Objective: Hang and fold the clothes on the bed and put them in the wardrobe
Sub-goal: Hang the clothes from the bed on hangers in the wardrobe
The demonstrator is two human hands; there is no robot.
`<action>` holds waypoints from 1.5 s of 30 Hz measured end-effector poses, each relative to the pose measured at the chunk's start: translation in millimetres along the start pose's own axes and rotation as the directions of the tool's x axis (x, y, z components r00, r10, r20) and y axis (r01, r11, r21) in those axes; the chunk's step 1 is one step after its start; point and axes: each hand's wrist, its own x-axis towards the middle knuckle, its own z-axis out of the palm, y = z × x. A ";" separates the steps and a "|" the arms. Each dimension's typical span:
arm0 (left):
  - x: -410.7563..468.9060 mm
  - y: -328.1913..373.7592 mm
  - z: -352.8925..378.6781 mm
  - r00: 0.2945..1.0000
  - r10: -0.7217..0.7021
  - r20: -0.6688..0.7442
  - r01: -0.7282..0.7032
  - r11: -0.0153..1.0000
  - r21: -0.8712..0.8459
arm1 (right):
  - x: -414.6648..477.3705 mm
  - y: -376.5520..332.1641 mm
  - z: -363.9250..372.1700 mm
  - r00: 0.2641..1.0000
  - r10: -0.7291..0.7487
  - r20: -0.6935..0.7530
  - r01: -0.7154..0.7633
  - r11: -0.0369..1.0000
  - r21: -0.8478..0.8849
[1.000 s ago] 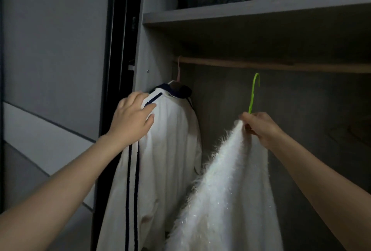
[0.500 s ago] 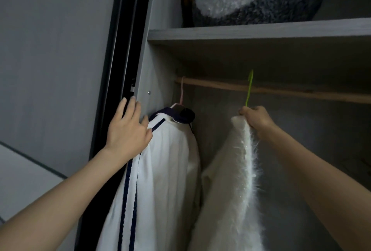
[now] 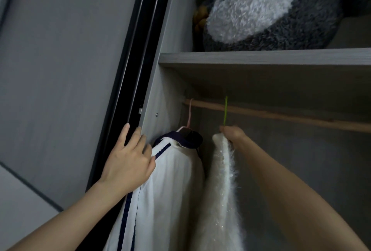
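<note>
The wardrobe (image 3: pixel 160 98) stands open. A grey-and-white plush toy (image 3: pixel 261 9) lies on its upper shelf (image 3: pixel 261 57), and a wooden rail (image 3: pixel 281 117) runs left to right just beneath. At the rail's left end, against the wardrobe's side wall, a white jacket with navy stripes (image 3: pixel 170 190) hangs on a pink hanger (image 3: pixel 189 114). Just to its right hangs the fluffy white sweater (image 3: pixel 220 200), long axis straight down. The left hand (image 3: pixel 128 162), fingers straight and spread, rests on the jacket's shoulder and holds it towards the wall. The right hand (image 3: pixel 232 134), the nearer one to the sweater, grips the sweater's top at the neck of a green hanger (image 3: pixel 225 110). The hook rises directly above the knuckles and crosses the rail; whether it is seated over it I cannot tell.
</note>
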 end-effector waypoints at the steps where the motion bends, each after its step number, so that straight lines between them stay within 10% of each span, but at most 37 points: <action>1: -0.4 0.4 1.0 1.000 -0.001 -0.008 0.001 1.000 0.002 | 2.1 2.9 6.5 1.000 0.000 0.006 0.000 1.000 0.005; 20: -0.4 0.3 -1.3 1.000 0.012 -0.023 -0.011 0.998 0.068 | 21.5 -6.5 80.1 0.992 -0.014 0.122 0.035 0.984 -0.173; 26: -0.2 1.4 -9.2 0.999 -0.011 -0.034 0.009 0.999 -0.046 | 13.5 6.1 51.0 0.964 -0.191 0.185 0.248 0.894 -0.373; 32: 8.0 56.9 -39.5 0.975 -0.077 -0.206 -0.020 0.902 -0.431 | -15.4 36.9 -9.8 0.868 -0.429 0.252 0.460 0.500 -0.734; 45: 49.4 252.9 -56.4 0.983 0.180 0.041 -0.082 0.626 -0.775 | -118.3 104.4 -248.3 0.938 -0.334 0.098 0.039 -0.181 -0.983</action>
